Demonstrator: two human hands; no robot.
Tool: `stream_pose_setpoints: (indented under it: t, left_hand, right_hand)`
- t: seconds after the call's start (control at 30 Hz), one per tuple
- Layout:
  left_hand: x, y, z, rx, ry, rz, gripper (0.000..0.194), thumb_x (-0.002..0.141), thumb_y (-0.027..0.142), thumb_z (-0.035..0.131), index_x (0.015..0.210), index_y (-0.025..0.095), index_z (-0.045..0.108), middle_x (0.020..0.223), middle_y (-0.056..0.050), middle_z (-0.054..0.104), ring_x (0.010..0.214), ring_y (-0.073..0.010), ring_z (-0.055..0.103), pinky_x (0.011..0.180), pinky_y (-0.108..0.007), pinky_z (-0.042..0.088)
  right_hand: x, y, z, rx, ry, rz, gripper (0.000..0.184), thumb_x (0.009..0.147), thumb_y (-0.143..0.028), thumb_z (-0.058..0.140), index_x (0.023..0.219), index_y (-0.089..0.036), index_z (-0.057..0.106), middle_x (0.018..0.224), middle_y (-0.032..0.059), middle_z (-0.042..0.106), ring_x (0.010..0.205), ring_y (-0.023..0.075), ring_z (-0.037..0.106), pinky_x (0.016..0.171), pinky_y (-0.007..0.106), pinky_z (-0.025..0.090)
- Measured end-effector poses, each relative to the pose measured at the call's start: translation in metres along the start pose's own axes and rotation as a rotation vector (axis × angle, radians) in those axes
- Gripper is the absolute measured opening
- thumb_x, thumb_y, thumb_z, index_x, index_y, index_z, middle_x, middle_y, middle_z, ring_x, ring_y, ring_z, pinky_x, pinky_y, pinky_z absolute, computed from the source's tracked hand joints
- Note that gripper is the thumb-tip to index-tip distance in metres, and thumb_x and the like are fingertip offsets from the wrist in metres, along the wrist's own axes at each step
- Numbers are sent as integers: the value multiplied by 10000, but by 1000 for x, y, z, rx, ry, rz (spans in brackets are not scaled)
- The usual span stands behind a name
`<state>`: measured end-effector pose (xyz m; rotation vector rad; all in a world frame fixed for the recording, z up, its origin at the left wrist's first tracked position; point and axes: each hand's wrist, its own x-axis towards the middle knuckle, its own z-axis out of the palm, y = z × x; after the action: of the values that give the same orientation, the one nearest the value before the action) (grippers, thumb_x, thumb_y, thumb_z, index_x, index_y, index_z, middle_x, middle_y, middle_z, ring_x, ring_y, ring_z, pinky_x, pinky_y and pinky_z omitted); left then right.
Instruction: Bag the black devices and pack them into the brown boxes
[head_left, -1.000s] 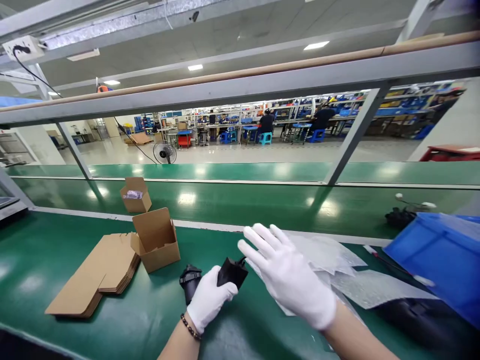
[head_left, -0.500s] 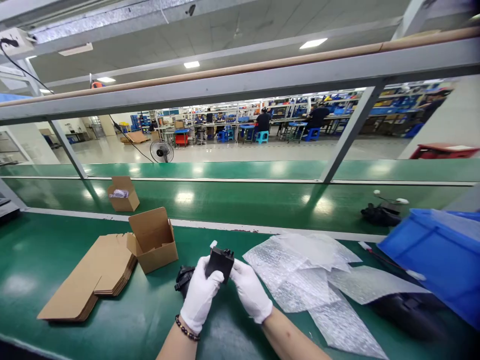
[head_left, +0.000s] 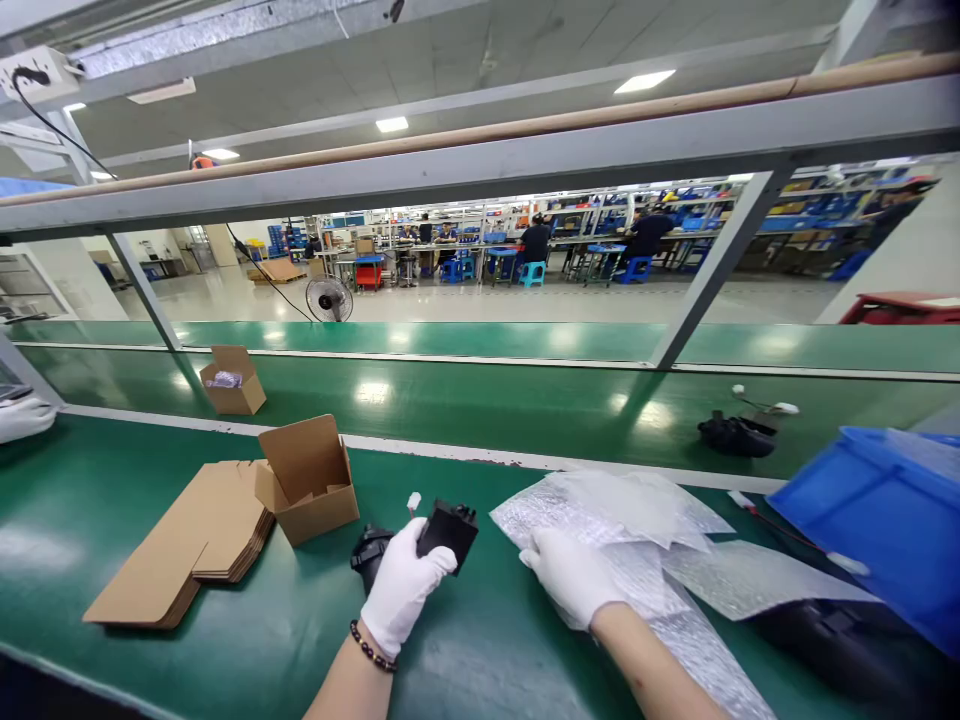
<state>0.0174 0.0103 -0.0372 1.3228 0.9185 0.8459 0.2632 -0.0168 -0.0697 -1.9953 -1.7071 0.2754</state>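
My left hand, in a white glove, grips a black box-shaped part with small prongs along one edge. A white connector plug sticks up beside my fingers. Just left of that hand a second black part lies on the green bench, partly covered by the glove. My right hand, also gloved, is over the near left side of the clear bubble-wrap bags, fingers loosely extended. Nothing shows in it, though its underside is hidden.
An open cardboard box stands beside stacked flat cartons. Beyond the white rail, a small box and a black part with wires sit on the green belt. A blue bin stands right. Something white shows at the left edge.
My right hand has left the black part and moved right to the bubble-wrap bags. The small box and wired part beyond the rail have shifted left. Something white has appeared at the left edge.
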Motion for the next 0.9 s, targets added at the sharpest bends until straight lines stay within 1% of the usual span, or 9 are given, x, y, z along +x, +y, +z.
stream_pose_setpoints:
  t: [0.13,0.2,0.3,0.37,0.43,0.53,0.67,0.8,0.9]
  left_hand:
    - [0,-9,7,32,-145,21,314,765,295,695,1029,129,661,947,-71,668,884,-225,593,764,-310,460]
    - [0,-16,10,12,-147,-35,506,712,243,729,1197,149,617,1006,-82,661,941,-237,594,781,-315,469]
    - [-1,-24,10,-42,-154,-137,1036,623,202,791,1510,169,256,945,-59,646,819,-197,603,692,-289,469]
    - [-2,-26,9,-90,-215,-174,1253,594,195,818,1544,149,2,827,-12,627,683,-153,575,615,-264,441]
    - [-3,-26,8,-150,-270,-159,1363,571,183,840,1522,143,-135,777,13,613,644,-134,556,594,-253,426]
    - [-4,-23,6,-204,-286,-128,1378,585,190,843,1511,168,-177,782,13,613,653,-126,555,602,-245,418]
    - [-5,-14,6,-209,-269,-162,1278,586,191,827,1545,185,-17,789,9,629,580,-93,485,557,-217,370]
    - [-8,-2,7,-178,-338,-121,768,644,218,781,1369,230,529,1043,-42,643,554,-57,404,508,-205,290]
    - [-7,-3,9,-145,-266,-76,509,675,207,739,1177,183,660,967,-30,636,585,-77,423,518,-209,294]
  right_hand:
    - [-3,-7,6,46,8,-39,310,887,-241,443,587,-219,519,594,27,608,573,196,596,543,299,406]
    - [-9,-20,6,91,2,-99,289,923,-278,402,692,-221,565,710,30,655,679,192,630,623,302,453]
    - [-17,-35,10,145,-47,-235,218,876,-181,397,760,-224,577,764,15,664,706,169,632,656,274,464]
    - [-19,-38,15,127,-30,-290,194,831,-142,416,741,-219,570,735,14,649,666,167,617,619,264,448]
    - [-18,-36,20,81,49,-268,211,858,-178,414,712,-210,562,708,35,631,646,184,605,606,281,436]
    - [-17,-33,24,52,133,-219,275,913,-245,383,712,-202,567,706,65,619,661,212,604,625,314,439]
    - [-22,-33,20,164,115,-402,205,828,-107,407,785,-210,579,763,39,635,693,180,609,658,294,469]
    - [-24,-35,8,320,147,-543,239,878,-95,368,817,-223,560,738,16,604,654,160,585,621,281,486]
    - [-27,-40,-2,411,170,-481,178,942,-175,424,814,-234,532,721,-5,581,631,145,570,582,255,481]
